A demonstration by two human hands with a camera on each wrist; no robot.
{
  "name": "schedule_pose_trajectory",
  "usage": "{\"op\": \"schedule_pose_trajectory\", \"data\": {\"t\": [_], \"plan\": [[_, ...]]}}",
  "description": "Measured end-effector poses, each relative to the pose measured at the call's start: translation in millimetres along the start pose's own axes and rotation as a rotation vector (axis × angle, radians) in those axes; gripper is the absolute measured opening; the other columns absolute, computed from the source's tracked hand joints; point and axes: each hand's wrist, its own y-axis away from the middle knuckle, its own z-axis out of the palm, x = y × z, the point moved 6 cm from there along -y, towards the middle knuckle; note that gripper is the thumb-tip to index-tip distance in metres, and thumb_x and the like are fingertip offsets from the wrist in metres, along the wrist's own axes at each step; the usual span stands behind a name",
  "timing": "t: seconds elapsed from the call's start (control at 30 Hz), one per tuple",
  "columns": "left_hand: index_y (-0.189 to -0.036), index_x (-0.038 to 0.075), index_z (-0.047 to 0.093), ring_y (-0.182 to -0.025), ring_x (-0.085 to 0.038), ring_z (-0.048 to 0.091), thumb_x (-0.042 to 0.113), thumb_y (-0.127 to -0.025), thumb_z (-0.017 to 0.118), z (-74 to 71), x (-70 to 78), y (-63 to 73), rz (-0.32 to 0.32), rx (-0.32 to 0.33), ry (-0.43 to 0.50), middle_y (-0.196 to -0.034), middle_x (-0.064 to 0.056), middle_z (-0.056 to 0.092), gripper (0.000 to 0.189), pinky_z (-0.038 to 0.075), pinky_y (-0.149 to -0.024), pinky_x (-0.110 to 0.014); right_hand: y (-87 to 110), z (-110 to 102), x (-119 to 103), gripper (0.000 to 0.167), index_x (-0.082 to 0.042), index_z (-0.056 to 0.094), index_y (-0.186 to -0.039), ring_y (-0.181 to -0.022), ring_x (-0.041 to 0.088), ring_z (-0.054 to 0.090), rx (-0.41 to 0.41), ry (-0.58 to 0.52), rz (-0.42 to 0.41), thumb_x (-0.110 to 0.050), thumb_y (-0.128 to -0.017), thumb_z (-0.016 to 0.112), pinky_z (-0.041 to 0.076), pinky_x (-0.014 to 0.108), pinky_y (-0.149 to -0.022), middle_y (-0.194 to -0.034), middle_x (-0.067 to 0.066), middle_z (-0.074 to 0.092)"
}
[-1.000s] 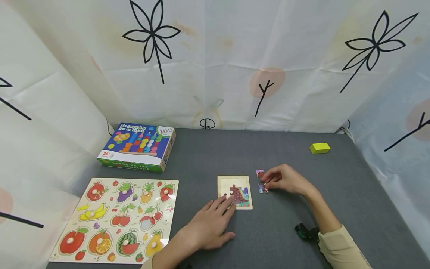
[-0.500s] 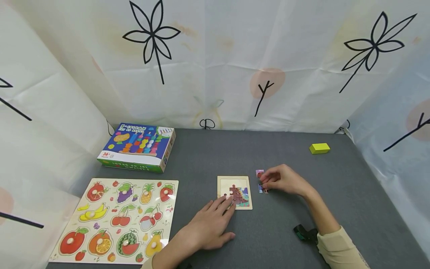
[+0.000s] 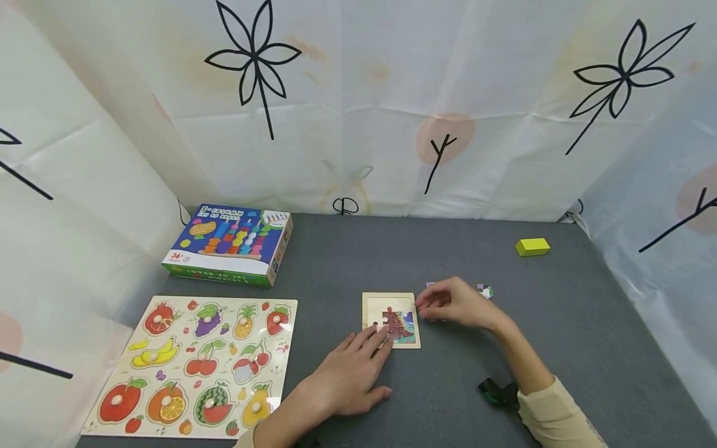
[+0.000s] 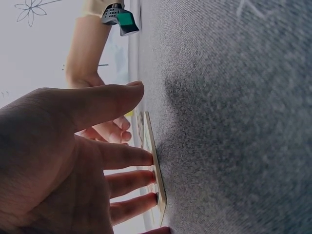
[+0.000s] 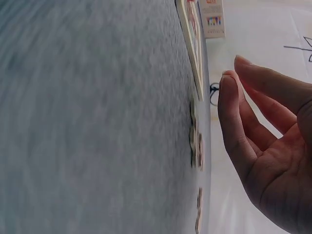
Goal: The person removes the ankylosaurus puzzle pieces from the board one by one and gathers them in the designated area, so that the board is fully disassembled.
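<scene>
A small wooden puzzle tray [image 3: 389,298] lies mid-table, its lower right part filled with a reddish-brown and blue picture. My left hand [image 3: 358,370] rests flat, fingers spread, its fingertips on the tray's lower left part. In the left wrist view, the left fingertips touch the tray [image 4: 156,168] edge. Just right of the tray hovers my right hand [image 3: 459,303], thumb and fingers bent close together; whether a small piece is between them is unclear. Loose puzzle pieces lie under and behind it, one colourful piece [image 3: 485,290] beyond its knuckles. Thin pieces [image 5: 195,141] show edge-on in the right wrist view.
At left lies a board of fruit pictures [image 3: 193,305], with a blue game box [image 3: 226,242] behind it. A yellow block [image 3: 533,247] sits at the back right. White cloth walls [image 3: 381,155] with plant drawings enclose the grey table [image 3: 448,386].
My right hand has moved left from the loose pieces to the tray's right edge, uncovering a piece behind it. The left hand stays on the tray.
</scene>
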Motion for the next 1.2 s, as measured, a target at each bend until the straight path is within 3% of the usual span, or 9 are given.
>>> {"op": "schedule_pose_trajectory", "data": {"t": [0.37,0.63,0.97,1.2], "plan": [[-0.168,0.017,0.041,-0.166,-0.024,0.033,0.059,-0.103,0.066,-0.7,-0.4,0.9,0.006,0.004,-0.004,-0.18,0.0,0.031,0.082,0.041,-0.13,-0.053,-19.3,22,-15,0.016,0.002,0.079,-0.113,-0.08,0.007,0.07,-0.068,-0.002,-0.01,-0.007,-0.099,0.077,0.059,0.021,-0.073,-0.096,0.016,0.081],[-0.168,0.017,0.042,-0.166,-0.024,0.033,0.059,-0.102,0.067,-0.8,-0.6,0.4,0.007,0.005,-0.004,-0.18,0.001,0.03,0.081,0.041,-0.13,-0.053,-32.8,37,-19,0.019,0.004,0.079,-0.115,-0.088,0.014,0.077,-0.107,-0.014,-0.007,-0.007,-0.1,0.075,0.061,0.021,-0.079,-0.103,0.016,0.083],[-0.168,0.017,0.043,-0.166,-0.024,0.033,0.059,-0.102,0.067,-0.4,0.1,0.3,0.008,0.008,-0.011,-0.18,0.001,0.031,0.081,0.042,-0.129,-0.054,-38.3,41,-18,0.023,0.007,0.077,-0.115,-0.087,0.011,0.078,-0.107,0.001,0.055,-0.009,-0.099,0.077,0.06,0.019,-0.077,-0.101,0.017,0.082],[-0.168,0.017,0.043,-0.166,-0.025,0.033,0.059,-0.102,0.067,0.1,-0.2,0.2,0.009,0.003,-0.01,-0.18,0.001,0.031,0.081,0.042,-0.129,-0.054,-41.8,42,-19,0.016,0.003,0.079,-0.108,-0.08,0.007,0.072,-0.086,0.053,0.079,-0.01,-0.099,0.078,0.058,0.019,-0.072,-0.093,0.012,0.081]]}}
